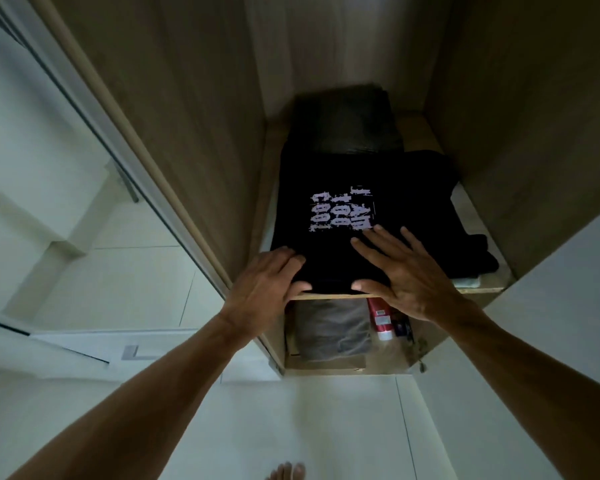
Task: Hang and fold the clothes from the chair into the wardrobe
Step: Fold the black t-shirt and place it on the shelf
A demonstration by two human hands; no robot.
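Observation:
A folded black T-shirt [329,174] with a pale lilac print lies on a wooden wardrobe shelf [326,296]. My left hand [267,278] curls over the shirt's near-left corner at the shelf's front edge, thumb under the edge. My right hand [406,268] rests flat on the shirt's near-right part, fingers spread. Behind the shirt sits a darker folded pile [347,119]. More black fabric [465,247] bunches to the right on the same shelf.
Below the shelf a lower compartment holds a folded grey garment [333,330], a red tube [380,318] and small dark items. Wardrobe side walls rise left [174,126] and right [520,133]. White floor tiles [326,427] lie underneath, with a bare foot [288,471] at the bottom.

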